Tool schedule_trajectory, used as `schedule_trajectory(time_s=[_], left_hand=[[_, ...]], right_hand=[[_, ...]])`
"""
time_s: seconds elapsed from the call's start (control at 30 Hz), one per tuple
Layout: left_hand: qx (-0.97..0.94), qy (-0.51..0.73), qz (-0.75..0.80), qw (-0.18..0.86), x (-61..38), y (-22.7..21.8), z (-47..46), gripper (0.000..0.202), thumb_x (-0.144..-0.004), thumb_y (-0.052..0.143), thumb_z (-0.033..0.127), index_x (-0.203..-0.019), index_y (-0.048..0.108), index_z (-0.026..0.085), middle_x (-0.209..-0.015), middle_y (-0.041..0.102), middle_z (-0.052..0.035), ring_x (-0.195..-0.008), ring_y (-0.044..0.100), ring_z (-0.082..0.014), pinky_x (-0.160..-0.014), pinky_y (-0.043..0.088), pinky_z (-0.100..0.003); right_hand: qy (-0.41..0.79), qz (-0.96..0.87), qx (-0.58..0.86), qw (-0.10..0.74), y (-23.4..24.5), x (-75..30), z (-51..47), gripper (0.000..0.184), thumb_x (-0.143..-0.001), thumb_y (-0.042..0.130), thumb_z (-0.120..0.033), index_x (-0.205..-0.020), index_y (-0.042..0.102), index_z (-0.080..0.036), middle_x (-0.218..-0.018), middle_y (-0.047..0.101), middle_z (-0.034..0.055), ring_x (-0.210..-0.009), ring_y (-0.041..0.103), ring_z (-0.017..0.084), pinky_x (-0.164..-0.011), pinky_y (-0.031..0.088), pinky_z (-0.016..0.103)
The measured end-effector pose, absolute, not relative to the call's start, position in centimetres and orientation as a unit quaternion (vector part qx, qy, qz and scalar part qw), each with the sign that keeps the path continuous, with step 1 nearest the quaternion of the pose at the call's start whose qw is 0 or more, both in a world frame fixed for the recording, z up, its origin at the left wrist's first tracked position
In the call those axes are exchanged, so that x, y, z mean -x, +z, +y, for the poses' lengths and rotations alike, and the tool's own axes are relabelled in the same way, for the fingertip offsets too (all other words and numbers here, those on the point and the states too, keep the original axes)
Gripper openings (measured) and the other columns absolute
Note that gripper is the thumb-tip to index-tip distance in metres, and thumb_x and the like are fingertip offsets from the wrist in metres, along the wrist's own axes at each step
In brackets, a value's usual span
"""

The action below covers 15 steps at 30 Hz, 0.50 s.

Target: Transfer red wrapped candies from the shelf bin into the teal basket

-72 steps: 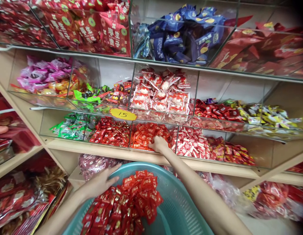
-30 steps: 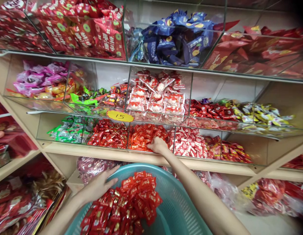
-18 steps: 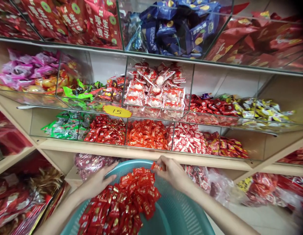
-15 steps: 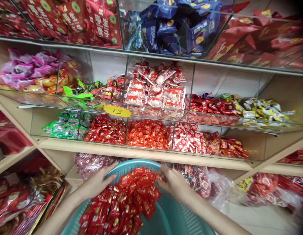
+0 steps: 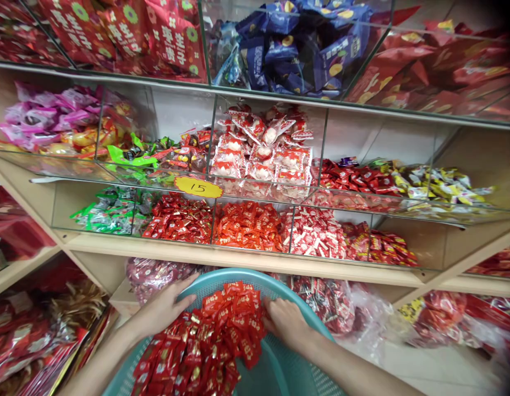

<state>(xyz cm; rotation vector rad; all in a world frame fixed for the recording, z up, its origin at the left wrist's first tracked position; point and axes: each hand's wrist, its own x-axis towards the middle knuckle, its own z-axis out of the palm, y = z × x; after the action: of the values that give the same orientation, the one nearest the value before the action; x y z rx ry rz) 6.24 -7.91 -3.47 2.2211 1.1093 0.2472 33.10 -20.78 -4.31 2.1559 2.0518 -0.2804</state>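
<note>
Your left hand (image 5: 166, 309) clamps the basket (image 5: 230, 273) rim, your right hand (image 5: 284, 323) sits fingers-down in the candies (image 5: 221, 335) piled in that basket, its grasp can't be told, basket below the shelf (image 5: 246, 261).

Teal basket (image 5: 304, 308), red sweets (image 5: 221, 335)

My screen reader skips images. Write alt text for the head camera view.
Two bare hands at a teal plastic basket heaped with red candy packets: the left hand lies on its rim, the right hand rests on the heap. Behind, glass-fronted shelf bins hold more wrapped sweets.
</note>
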Motion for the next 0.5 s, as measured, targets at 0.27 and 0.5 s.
schedule_trajectory(time_s=[0.27, 0.5], left_hand=[[-0.840, 0.098, 0.427, 0.320, -6.1, -3.2, -8.1, 0.062, -0.080, 0.042, 0.051, -0.134, 0.038, 0.021, -0.136, 0.041, -0.0024, -0.125, 0.037, -0.0232, -0.105, 0.027, -0.036], [-0.843, 0.102, 0.437, 0.298, -6.1, -3.2, -7.8, 0.057, -0.081, 0.040, 0.048, -0.132, 0.043, 0.022, -0.129, 0.050, -0.0013, -0.118, 0.046, -0.0251, -0.101, 0.034, -0.034]], right_hand=[[-0.091, 0.686, -0.720, 0.053, -4.5, -33.0, -21.3, 0.024, -0.085, 0.047, -0.023, -0.105, 0.057, -0.017, -0.093, 0.066, 0.0087, -0.086, 0.062, 0.022, -0.067, 0.041, 0.028], [-0.036, 0.677, -0.734, -0.037, -0.2, -35.3, -19.7, 0.020, -0.088, 0.042, -0.029, -0.094, 0.058, -0.019, -0.085, 0.065, 0.0070, -0.080, 0.061, 0.019, -0.063, 0.035, 0.025]])
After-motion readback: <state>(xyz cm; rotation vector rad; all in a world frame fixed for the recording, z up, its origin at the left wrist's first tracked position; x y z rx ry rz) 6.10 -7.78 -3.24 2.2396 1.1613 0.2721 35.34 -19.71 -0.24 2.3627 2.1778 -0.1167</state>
